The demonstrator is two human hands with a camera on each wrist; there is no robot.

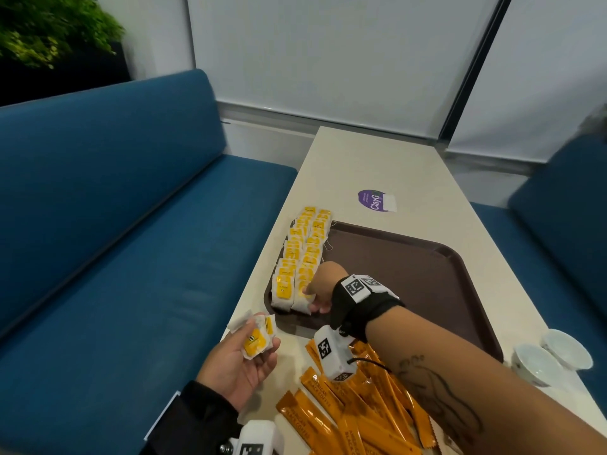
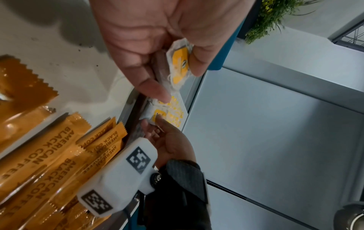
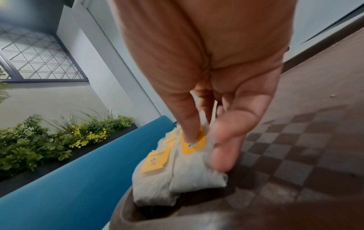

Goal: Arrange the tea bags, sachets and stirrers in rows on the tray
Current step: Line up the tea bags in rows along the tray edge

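Two rows of tea bags (image 1: 303, 244) with yellow tags run along the left side of the brown tray (image 1: 410, 274). My right hand (image 1: 310, 298) is at the near end of the right row, and pinches the nearest tea bag (image 1: 301, 302) there. In the right wrist view the forefinger of that hand (image 3: 206, 149) presses the yellow tag, and the thumb lies against the side of the bag (image 3: 197, 174). My left hand (image 1: 243, 359) hovers palm up at the table's left edge and grips a few loose tea bags (image 1: 256, 341), also seen in its wrist view (image 2: 180, 62).
A heap of orange coffee sachets (image 1: 354, 415) lies on the table in front of the tray, under my right forearm. Two white cups (image 1: 538, 362) stand at the right edge. A purple sticker (image 1: 374, 200) lies beyond the tray. Blue benches (image 1: 131, 224) flank the table.
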